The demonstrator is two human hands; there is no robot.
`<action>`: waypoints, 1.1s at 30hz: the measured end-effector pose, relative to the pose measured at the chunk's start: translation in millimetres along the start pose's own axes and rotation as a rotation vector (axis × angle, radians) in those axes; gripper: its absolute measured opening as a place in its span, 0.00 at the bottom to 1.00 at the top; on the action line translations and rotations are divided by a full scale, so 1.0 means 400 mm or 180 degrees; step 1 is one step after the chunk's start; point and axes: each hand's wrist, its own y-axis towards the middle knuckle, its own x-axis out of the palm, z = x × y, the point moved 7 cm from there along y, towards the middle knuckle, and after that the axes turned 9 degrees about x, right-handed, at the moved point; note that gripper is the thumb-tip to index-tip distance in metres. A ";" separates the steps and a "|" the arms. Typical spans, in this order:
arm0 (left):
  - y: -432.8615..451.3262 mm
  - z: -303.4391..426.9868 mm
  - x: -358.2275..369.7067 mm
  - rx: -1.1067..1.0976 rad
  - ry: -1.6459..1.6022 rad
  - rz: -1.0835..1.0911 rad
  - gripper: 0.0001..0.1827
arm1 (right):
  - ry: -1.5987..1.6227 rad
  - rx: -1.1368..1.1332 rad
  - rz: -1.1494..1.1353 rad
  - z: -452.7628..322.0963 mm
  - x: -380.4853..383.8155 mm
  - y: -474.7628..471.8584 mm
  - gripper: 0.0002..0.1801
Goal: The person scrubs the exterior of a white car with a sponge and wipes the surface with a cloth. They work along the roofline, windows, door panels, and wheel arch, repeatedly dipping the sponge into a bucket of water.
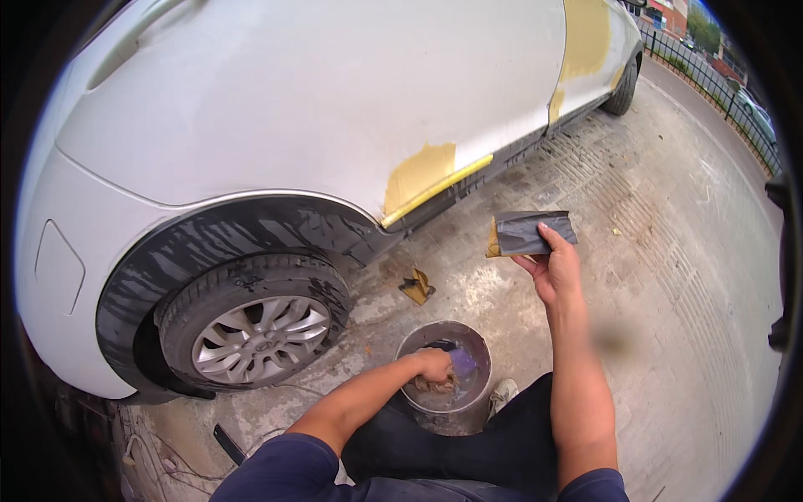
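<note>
My right hand (557,263) holds up a folded sheet of dark grey sandpaper (521,233), its tan backing showing at the left edge. The thumb presses on the dark face. My left hand (434,364) reaches down into a round bucket (446,411) of murky water, its fingers closed on a wet brownish cloth (439,383). Beside those fingers in the bucket is a purple object (463,362), partly hidden. Ahead stands a white car (351,100) with a patch of tan body filler (419,172) low on its side, above a strip of yellow tape (439,191).
A rear wheel (260,339) with a wet, dark arch is left of the bucket. A crumpled scrap of sandpaper (417,287) lies on the paving (633,301). More filler (586,37) covers a farther panel. Cables (172,461) lie at lower left; a black fence (709,81) runs beyond.
</note>
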 end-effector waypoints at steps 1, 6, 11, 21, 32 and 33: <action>-0.073 0.033 -0.123 0.0182 -0.0016 0.0347 0.26 | -0.0066 -0.0147 0.0009 -0.004 0.009 0.026 0.20; -0.625 0.216 -0.850 0.0482 0.0665 0.2026 0.26 | -0.0245 -0.0696 0.0494 -0.022 0.115 0.161 0.21; -1.284 0.484 -1.401 -0.0646 0.3041 0.4239 0.37 | -0.1084 -0.2409 0.0517 -0.266 0.498 0.255 0.27; -1.552 0.359 -1.596 -0.0712 0.4176 0.4392 0.22 | -0.3011 -0.5241 -0.0247 -0.117 1.342 -0.212 0.41; -1.548 0.352 -1.591 -0.0767 0.3978 0.4487 0.20 | -0.2657 -0.4539 0.1220 -0.406 1.183 0.042 0.34; -1.544 0.354 -1.586 -0.0664 0.3972 0.4460 0.19 | -0.2655 -0.4071 0.1317 -0.379 1.193 0.012 0.34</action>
